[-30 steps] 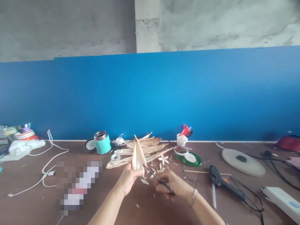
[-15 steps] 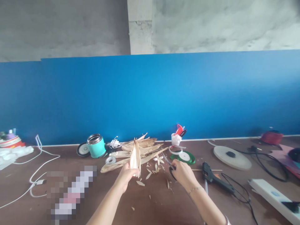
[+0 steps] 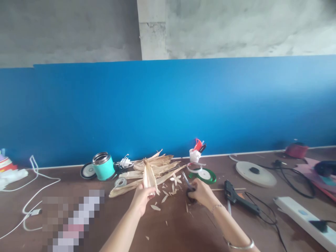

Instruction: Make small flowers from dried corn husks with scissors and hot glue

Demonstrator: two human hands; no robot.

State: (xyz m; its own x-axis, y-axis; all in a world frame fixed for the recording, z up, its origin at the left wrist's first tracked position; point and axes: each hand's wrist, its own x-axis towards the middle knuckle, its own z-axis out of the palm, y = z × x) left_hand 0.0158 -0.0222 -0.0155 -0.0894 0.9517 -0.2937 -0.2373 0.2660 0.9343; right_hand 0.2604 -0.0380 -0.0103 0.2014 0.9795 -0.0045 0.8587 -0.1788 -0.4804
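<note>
Pinched between the fingers of my left hand (image 3: 141, 198) is a pale dried corn husk (image 3: 149, 176), held upright with its tip pointing away from me. My right hand (image 3: 201, 191) grips dark-handled scissors (image 3: 187, 179), their blades angled up and to the left, apart from the husk. Between the two hands lie small cut husk petals (image 3: 155, 207) and a petal flower (image 3: 175, 179). Behind the left hand is a pile of long dried husks (image 3: 160, 164).
A turquoise jar (image 3: 103, 167) and a clear tape roll (image 3: 120, 182) stand to the left. Toward the right are a green ribbon roll (image 3: 211, 176), a white cup (image 3: 194, 155), a black glue gun (image 3: 240, 199), a large pale ribbon reel (image 3: 252, 177) and a power strip (image 3: 301, 217).
The husk in my left hand has turned slightly and now shows a wider face. The scissors' blades show more clearly. The whole view has shifted a little.
</note>
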